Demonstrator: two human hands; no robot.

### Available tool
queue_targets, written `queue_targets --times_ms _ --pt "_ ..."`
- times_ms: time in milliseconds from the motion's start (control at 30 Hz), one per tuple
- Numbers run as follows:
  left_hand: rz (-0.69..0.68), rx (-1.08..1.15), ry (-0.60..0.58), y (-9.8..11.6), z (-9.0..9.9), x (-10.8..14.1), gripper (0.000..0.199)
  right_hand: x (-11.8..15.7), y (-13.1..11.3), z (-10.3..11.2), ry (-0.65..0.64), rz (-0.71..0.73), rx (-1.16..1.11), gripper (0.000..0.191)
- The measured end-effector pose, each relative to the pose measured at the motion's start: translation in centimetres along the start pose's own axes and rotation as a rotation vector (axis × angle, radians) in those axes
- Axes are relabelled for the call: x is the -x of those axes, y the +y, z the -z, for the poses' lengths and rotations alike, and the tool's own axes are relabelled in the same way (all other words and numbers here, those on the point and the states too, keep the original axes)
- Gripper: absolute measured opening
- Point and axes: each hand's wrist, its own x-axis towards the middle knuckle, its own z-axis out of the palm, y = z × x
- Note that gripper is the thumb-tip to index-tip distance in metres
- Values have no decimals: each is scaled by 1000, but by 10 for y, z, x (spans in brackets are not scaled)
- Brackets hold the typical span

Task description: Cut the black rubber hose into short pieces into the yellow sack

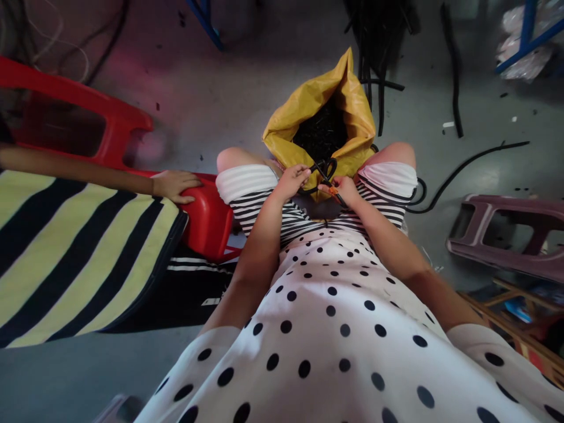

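A yellow sack (282, 127) stands open between my knees, with many small black pieces (322, 130) inside. Over its near rim, my left hand (292, 181) pinches a black rubber strip. My right hand (341, 189) is closed around a cutting tool with orange on its handle (333, 191); its blades point up and left toward the strip. A black loop of the strip (331, 169) curls beside the tool. Both hands are close together, a small gap apart.
A person's hand (176, 185) rests on a red plastic stool (205, 217) at the left. Black strips (453, 76) lie on the floor beyond the sack and at the right. A mauve stool (520, 258) and a wooden frame (524, 335) stand at the right.
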Motion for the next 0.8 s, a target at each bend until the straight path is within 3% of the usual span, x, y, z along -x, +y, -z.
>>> queue_targets --times_ms 167,300,367,533,667,733,800 --pt "-2 41 48 4 -3 3 25 -4 3 -2 37 63 45 65" --pt "-11 46 57 4 1 3 26 -5 1 -1 95 13 -38 64" --pt "2 10 17 2 -2 3 27 -4 -2 0 82 -16 -173 63" --pt "-3 -92 -214 -10 -26 14 30 -3 -12 3 -4 -24 -366 66" --pt "-35 -97 -228 -14 -28 16 35 -3 -14 7 107 -18 -439 58" --pt "-36 -103 -172 -13 -17 10 37 -3 -13 9 177 9 -473 53" --pt "-68 -71 -2 -12 -5 2 41 -3 -10 10 172 8 -458 51"
